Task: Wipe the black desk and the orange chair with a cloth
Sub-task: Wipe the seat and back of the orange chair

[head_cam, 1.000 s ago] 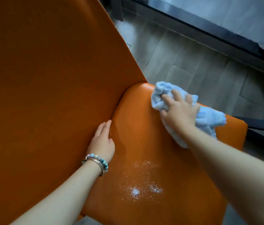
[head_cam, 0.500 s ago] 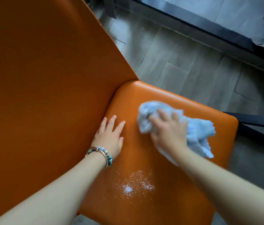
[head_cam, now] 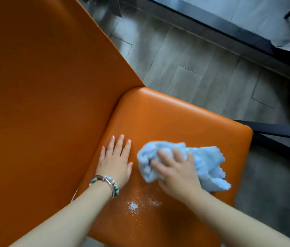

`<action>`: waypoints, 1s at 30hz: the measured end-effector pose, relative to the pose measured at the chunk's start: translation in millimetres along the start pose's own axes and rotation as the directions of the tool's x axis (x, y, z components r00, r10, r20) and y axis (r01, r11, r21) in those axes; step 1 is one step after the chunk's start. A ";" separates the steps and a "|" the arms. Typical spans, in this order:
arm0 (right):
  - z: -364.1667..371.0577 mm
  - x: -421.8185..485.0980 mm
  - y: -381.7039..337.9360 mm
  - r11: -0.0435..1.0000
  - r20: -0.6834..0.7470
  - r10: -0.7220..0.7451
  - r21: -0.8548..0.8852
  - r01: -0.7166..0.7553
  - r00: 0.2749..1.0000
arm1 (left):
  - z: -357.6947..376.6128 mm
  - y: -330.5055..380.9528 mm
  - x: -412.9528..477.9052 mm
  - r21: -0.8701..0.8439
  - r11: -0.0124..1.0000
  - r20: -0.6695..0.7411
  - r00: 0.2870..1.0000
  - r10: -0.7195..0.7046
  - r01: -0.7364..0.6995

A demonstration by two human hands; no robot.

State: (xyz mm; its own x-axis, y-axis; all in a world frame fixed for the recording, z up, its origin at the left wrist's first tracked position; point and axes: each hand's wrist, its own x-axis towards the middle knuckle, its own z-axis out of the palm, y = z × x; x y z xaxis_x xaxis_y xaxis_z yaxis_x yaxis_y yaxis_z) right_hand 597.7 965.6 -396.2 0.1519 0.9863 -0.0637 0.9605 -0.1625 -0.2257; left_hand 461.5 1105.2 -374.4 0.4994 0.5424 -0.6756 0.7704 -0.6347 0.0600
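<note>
Right hand [head_cam: 174, 172] grips the cloth [head_cam: 206, 163], wiping the chair [head_cam: 167, 118]; left hand [head_cam: 116, 157] lies flat, fingers straight, beside it. Next move, likely: sweep the powder [head_cam: 133, 205].

A single wide-angle camera on the person's head gives the only view. It faces forward and steeply down, close above the orange chair [head_cam: 176, 122]. The seat fills the lower middle of the frame and the backrest covers the whole left side. Both forearms come in from the bottom edge. The left hand [head_cam: 115, 163] and the right hand [head_cam: 176, 173], which holds the cloth [head_cam: 206, 161], lie near the centre. Grey floor [head_cam: 203, 72] takes the upper right.
</note>
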 end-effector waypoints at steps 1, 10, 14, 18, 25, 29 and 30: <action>-0.3 -11.8 1.7 0.990 0.027 -0.140 0.022 0.139 0.990 | 0.3 -1.1 -2.5 0.012 1.000 0.005 1.000 0.015 -0.015; -20.8 64.5 38.8 0.846 -0.092 0.526 -0.050 -0.532 0.845 | -2.6 -18.0 -5.5 0.009 0.999 0.002 0.999 0.043 -0.043; -0.5 4.5 -13.6 0.989 0.019 -0.148 0.031 0.147 0.989 | -0.9 -24.1 -12.3 0.000 0.996 -0.001 0.996 0.085 -0.085; -21.4 53.1 6.1 0.985 -0.055 0.167 -0.033 -0.169 0.984 | 3.4 -32.7 -17.6 -0.053 0.998 -0.039 0.999 0.029 -0.031; -3.2 71.5 -12.3 0.983 -0.029 0.174 -0.059 -0.175 0.984 | 11.7 -39.3 -20.2 -0.142 0.990 -0.047 0.999 -0.014 0.007; -1.3 3.0 -16.1 0.972 0.083 -0.235 0.021 0.235 0.968 | 12.0 -39.6 -19.3 -0.139 0.990 -0.016 1.000 0.009 -0.011; -7.8 9.8 -2.4 0.984 0.062 -0.179 0.005 0.179 0.982 | 10.8 -38.6 -18.0 -0.139 0.990 -0.006 1.000 0.005 -0.006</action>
State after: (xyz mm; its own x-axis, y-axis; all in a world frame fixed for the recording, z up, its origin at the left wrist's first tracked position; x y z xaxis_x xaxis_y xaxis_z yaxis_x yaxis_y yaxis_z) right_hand 598.7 975.9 -388.7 -0.0375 0.9959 -0.0828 0.9710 0.0167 -0.2387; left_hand 418.5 1113.9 -372.5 0.5056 0.5429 -0.6706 0.8152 -0.5550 0.1653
